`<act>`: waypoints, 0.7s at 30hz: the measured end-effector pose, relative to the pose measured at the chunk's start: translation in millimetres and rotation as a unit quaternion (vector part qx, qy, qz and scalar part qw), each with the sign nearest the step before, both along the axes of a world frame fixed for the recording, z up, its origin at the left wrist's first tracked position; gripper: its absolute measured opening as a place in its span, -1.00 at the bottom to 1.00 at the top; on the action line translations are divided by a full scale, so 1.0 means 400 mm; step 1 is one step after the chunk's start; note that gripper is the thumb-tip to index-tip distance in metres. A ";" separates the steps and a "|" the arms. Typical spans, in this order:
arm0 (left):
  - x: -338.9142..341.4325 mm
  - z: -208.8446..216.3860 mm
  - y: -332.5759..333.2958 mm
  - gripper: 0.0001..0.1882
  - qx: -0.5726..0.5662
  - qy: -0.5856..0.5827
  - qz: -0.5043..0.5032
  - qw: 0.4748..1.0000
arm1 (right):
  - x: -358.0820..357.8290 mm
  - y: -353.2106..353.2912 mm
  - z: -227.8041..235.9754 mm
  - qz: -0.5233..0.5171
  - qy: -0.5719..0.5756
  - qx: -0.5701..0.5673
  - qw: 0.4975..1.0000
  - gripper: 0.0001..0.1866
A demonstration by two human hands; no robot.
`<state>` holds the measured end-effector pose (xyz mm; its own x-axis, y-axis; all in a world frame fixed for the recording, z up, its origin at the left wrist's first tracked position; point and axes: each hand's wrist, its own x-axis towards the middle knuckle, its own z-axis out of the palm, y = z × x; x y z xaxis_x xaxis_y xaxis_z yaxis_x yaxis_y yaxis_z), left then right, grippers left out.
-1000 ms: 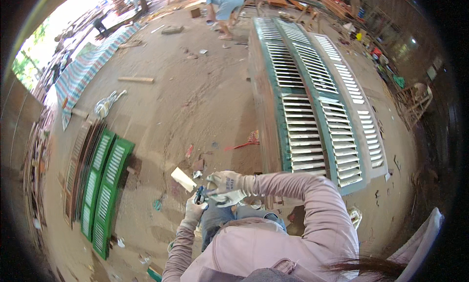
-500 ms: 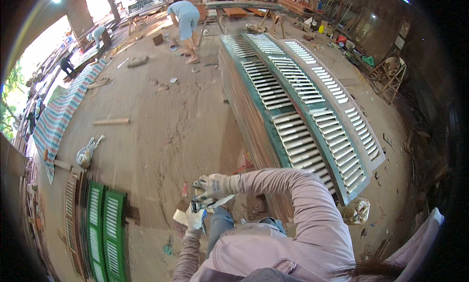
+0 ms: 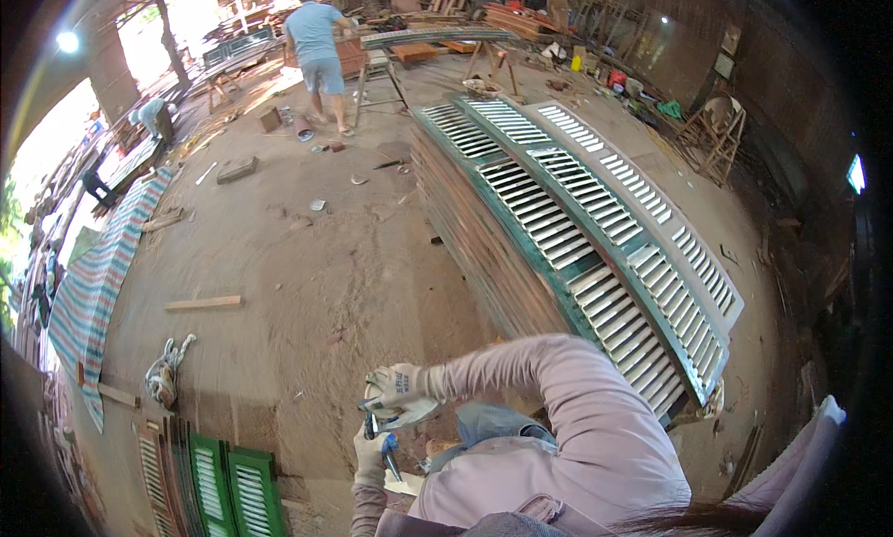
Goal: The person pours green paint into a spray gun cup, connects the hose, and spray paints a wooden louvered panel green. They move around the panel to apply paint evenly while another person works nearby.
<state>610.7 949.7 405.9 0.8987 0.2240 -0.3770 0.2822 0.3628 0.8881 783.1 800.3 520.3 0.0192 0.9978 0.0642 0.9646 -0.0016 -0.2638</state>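
In the head view, the person's left hand point(image 3: 369, 455), in a pale knitted glove, is closed around a small blue-and-black hand tool point(image 3: 390, 441), which sits low in front of the body, tilted, its blue part showing beside the thumb. The right hand point(image 3: 398, 391), in a similar pale glove with dark print on its back, is just above the left, fingers bent toward the tool's upper end; whether it grips anything there cannot be told. A pale flat piece point(image 3: 406, 484) shows below the tool, close to the person's pale pink top point(image 3: 539, 463). To the right, a long stack of louvred shutters point(image 3: 498, 263) stands on the brown dirt floor point(image 3: 298, 351), dark green ones uppermost, with a grey louvred shutter point(image 3: 662, 213) alongside. At lower left are bright green louvred shutters point(image 3: 255, 490); above them lie a knotted whitish bundle point(image 3: 166, 374) and a straight wooden strip point(image 3: 203, 303), near a blue-and-red striped sheet point(image 3: 102, 286). Farther off, a person in light blue clothes point(image 3: 316, 44) stands facing away.
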 end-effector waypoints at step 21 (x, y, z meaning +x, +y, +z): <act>0.799 -0.073 0.353 -0.61 0.069 0.015 0.248 0.966 | 0.712 0.499 0.022 -0.219 0.028 -0.026 0.975 -0.37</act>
<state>930.4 1090.9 376.6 0.6565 0.6750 -0.3368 0.1303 0.3383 0.9320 1067.9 999.9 529.3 0.4456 0.8952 -0.0002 0.8529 -0.4246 -0.3038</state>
